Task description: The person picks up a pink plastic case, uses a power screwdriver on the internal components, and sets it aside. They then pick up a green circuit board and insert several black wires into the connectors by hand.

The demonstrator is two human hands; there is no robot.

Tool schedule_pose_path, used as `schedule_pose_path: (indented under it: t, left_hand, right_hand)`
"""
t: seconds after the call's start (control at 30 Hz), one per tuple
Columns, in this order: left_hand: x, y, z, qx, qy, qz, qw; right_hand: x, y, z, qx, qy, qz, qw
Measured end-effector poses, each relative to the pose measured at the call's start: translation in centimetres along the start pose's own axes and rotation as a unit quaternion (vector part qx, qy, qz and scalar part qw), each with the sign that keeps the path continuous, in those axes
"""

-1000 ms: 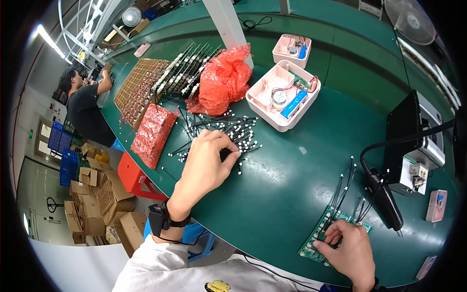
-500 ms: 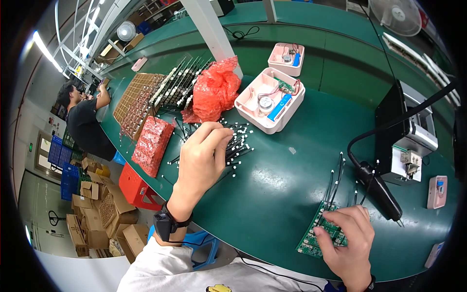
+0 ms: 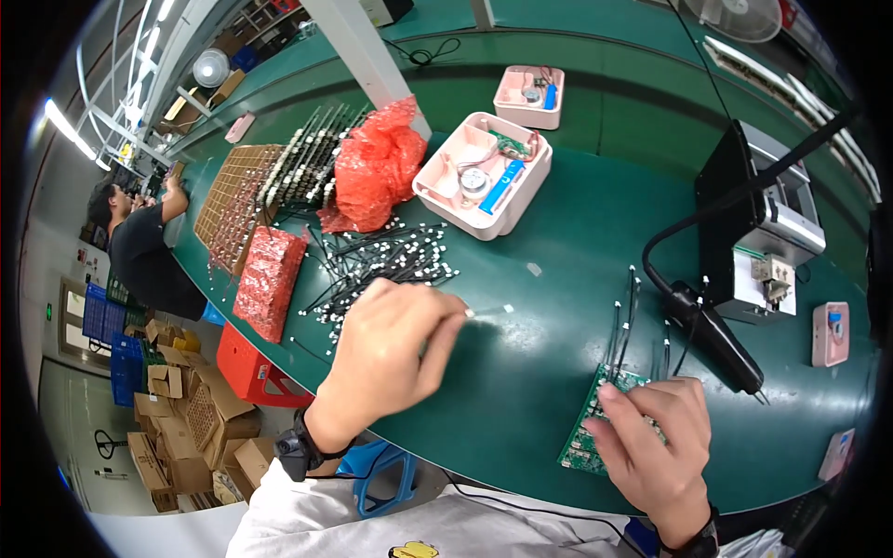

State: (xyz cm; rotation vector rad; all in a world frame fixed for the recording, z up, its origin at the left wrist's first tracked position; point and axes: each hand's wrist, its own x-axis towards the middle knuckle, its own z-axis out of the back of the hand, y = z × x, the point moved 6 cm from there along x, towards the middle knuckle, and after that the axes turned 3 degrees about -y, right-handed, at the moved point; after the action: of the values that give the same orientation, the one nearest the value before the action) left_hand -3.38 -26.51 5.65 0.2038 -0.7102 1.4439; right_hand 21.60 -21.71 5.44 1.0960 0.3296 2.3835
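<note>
My left hand [image 3: 386, 349] pinches a short wire lead [image 3: 488, 311] between thumb and forefinger, its small pale connector ends jutting out to the right; motion blurs it a little. Left of and beyond that hand lies a heap of black wire leads [image 3: 381, 265] with white connectors. My right hand [image 3: 656, 442] rests at a green circuit board [image 3: 584, 445] near the table's front edge, its thumb and forefinger close together over the board. Whatever they hold, if anything, cannot be made out. Several black leads [image 3: 625, 330] rise from the board's far side.
Beyond the right hand lies a black corded handheld tool [image 3: 721, 349] with a metal tip, beside a black-and-silver machine [image 3: 767, 232]. Pink housings [image 3: 488, 177], red bubble wrap [image 3: 377, 167], a red wrapped block [image 3: 268, 284] and a brown grid tray [image 3: 228, 200] occupy the far side. A co-worker [image 3: 153, 246] sits far left.
My left hand has drawn back from the heap of leads, toward me and slightly right, with a lead now showing in its fingers. My right hand stays at the board.
</note>
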Motion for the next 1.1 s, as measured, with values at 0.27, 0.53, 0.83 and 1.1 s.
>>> schedule_pose_path:
  t: [0.27, 0.53, 0.83, 1.1]
  left_hand:
    - [-0.2, -8.7, -3.1, -0.156, 0.152, -0.175, 0.960]
    - [0.8, -6.5, -4.7, -0.312, 0.013, -0.088, 0.946]
    - [-2.7, -7.6, -10.9, -0.285, 0.168, -0.105, 0.938]
    - [-3.4, -8.0, -11.7, -0.261, 0.208, -0.118, 0.935]
  right_hand:
    - [-1.6, -0.6, 0.0, -0.058, 0.119, 0.040, 0.990]
    - [-9.3, -3.3, 3.1, -0.082, 0.122, -0.073, 0.986]
    - [-11.4, -2.9, 3.3, 0.020, 0.085, -0.106, 0.990]
    - [-11.2, -3.1, 2.3, -0.015, 0.154, -0.158, 0.975]
